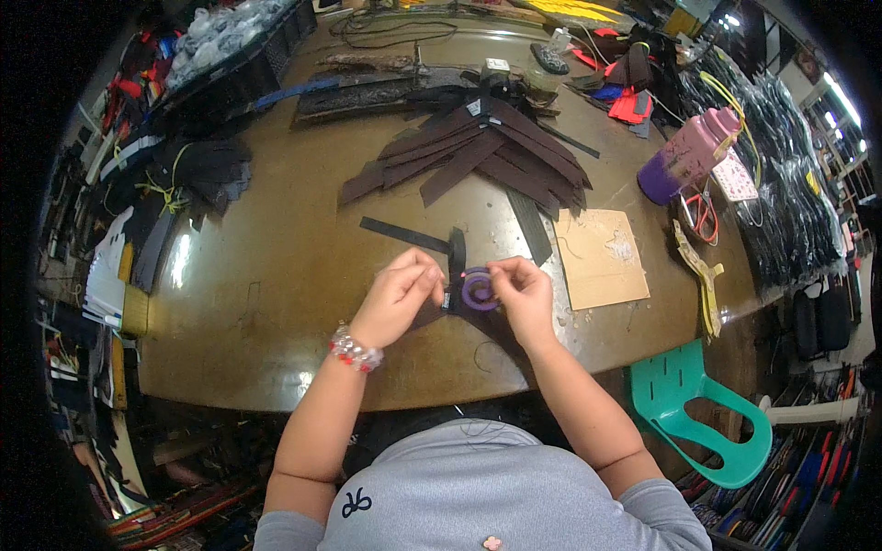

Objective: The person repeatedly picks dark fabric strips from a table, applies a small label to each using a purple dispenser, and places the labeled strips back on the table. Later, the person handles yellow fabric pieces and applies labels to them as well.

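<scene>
My left hand, with a beaded bracelet at the wrist, is closed in a pinch over the table. Whatever its fingertips hold is too small to make out. To its right, my right hand is also pinched, at the right edge of a purple spiral coil. Whether it grips the coil or something thin in front of it cannot be seen. Between and below the hands lies a dark fabric piece with a small pale label. A black strap extends from its top toward the left.
Beyond the hands lies a fanned stack of dark brown strips. Brown cardboard sits at right, near red-handled pliers, a yellow-handled tool and a pink-purple bottle. Tied dark strips lie left. A green plastic chair stands lower right.
</scene>
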`<state>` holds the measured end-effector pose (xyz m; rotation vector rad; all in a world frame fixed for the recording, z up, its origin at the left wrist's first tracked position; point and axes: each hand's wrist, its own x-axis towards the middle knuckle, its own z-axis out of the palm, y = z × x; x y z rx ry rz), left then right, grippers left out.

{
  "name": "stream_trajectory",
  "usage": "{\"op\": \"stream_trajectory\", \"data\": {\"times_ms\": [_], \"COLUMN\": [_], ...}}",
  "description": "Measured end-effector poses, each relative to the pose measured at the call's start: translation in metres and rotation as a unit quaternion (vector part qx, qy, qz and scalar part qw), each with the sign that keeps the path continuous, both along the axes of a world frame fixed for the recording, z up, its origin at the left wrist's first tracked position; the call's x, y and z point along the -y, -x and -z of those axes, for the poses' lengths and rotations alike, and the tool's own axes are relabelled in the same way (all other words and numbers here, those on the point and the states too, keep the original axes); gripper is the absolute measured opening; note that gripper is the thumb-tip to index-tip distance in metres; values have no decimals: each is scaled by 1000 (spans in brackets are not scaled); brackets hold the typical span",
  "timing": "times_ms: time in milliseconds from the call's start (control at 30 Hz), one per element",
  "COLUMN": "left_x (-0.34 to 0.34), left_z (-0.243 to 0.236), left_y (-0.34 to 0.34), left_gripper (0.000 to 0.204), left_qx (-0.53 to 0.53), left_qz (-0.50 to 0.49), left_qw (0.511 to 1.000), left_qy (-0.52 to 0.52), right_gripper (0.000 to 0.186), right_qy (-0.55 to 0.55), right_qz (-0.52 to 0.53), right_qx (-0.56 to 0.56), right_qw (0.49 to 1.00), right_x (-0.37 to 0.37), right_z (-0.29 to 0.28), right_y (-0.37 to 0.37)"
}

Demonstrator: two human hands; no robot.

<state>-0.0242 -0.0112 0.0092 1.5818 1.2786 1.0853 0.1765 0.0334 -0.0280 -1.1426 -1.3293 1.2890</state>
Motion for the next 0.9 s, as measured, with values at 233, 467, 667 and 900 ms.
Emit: {"op": "stream_trajectory", "data": {"times_ms": [233,467,667,900], "left_x": [27,26,26,27], "left_z": [17,29,25,33], "left_y": [-17,-16,-17,-14], "left_gripper": [17,9,9,9], "left_qx": [-321,-233,-225,-213], "left_qz": [15,-34,-31,-32], "left_qw": [922,957,959,963], "left_qy": [-216,-171,-170,-162], "right_gripper": [10,9,10,11], "right_qy": [135,-93,-132,-143], "right_qz": [-4,1,-5,-9], "right_qx": [-121,140,176,174], "right_qw": [983,986,975,974], "right_x": [6,49,46,46], "right_z": [-25,-4,-13,-10], "right_y": [-10,3,6,8]}}
